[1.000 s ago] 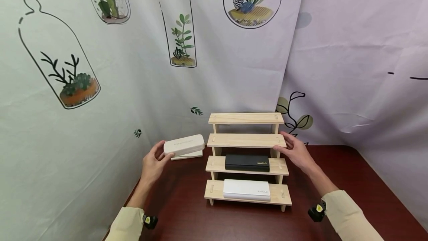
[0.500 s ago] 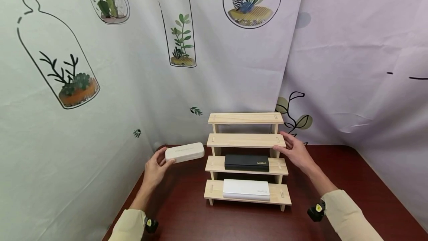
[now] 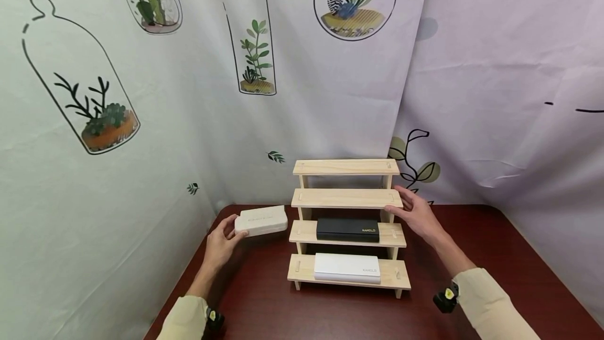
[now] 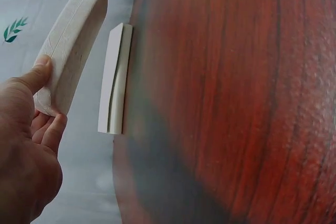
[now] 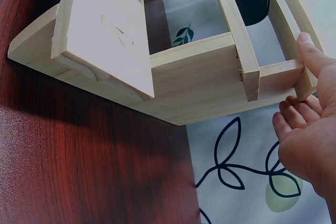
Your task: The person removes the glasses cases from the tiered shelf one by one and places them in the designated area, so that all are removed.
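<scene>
My left hand pinches one end of an off-white hard glasses case, thumb on the near side. In the left wrist view, the glasses case overlaps the backdrop, apart from a slim white case lying by the table edge. The head view has that slim case mostly hidden. At the right end of a stepped wooden display stand, my right hand grips the second board from the top. The right wrist view shows the thumb over this board and fingers curled below.
On the stand's lower steps lie a black glasses case and a white one. The dark red table meets a printed cloth backdrop behind and at the sides.
My left hand has lowered the off-white glasses case and shifted slightly right, covering most of the slim case in the head view. My right hand keeps its place on the stand.
</scene>
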A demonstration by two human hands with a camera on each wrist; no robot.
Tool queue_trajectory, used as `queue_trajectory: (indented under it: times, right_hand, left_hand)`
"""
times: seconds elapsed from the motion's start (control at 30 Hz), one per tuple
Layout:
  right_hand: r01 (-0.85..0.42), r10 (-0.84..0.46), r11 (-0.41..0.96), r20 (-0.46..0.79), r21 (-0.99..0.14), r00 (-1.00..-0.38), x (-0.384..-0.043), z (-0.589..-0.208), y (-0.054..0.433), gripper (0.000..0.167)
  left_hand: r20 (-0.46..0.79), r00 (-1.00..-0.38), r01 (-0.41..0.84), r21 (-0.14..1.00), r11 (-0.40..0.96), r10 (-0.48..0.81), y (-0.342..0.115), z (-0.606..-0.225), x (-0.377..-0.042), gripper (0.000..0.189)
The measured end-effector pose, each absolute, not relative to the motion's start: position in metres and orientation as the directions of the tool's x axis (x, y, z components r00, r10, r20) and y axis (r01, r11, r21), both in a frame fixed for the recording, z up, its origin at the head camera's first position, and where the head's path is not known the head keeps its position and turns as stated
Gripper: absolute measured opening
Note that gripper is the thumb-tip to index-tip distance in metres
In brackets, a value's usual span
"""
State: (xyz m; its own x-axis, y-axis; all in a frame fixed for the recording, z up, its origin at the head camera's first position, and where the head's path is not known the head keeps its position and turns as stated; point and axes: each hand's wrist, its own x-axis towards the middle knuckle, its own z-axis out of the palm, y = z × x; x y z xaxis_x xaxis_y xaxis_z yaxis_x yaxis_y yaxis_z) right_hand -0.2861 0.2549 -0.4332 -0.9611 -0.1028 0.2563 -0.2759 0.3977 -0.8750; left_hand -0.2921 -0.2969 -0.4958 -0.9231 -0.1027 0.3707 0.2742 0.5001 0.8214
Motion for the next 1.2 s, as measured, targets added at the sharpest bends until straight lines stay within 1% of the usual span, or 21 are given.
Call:
queue_trajectory:
  times: [0.17, 0.6, 0.8, 0.93, 1.2]
  right_hand:
    - [-0.274, -0.098, 0.398, 0.256, -0.876, -0.962, -0.286, -0.433, 0.255, 0.089]
    - [-0.272, -0.095, 0.398, 0.255, -0.876, -0.962, -0.288, -0.434, 0.255, 0.088]
    - [-0.278, -0.096, 0.404, 0.262, -0.872, -0.960, -0.287, -0.434, 0.254, 0.089]
    - [-0.279, -0.097, 0.412, 0.262, -0.868, -0.960, -0.287, -0.433, 0.253, 0.089]
    - [-0.273, -0.089, 0.408, 0.260, -0.871, -0.962, -0.287, -0.434, 0.254, 0.087]
  left_hand:
    - [0.359, -0.929, 0.262, 0.813, 0.521, -0.091, -0.298, -0.501, -0.294, 0.070]
    - [0.274, -0.959, 0.197, 0.820, 0.538, -0.066, -0.304, -0.513, -0.304, 0.072]
    - [0.262, -0.964, 0.201, 0.831, 0.519, -0.046, -0.307, -0.519, -0.306, 0.071]
    - [0.229, -0.972, 0.175, 0.849, 0.498, -0.048, -0.309, -0.521, -0.309, 0.069]
    - [0.194, -0.981, 0.158, 0.830, 0.535, -0.011, -0.312, -0.521, -0.315, 0.067]
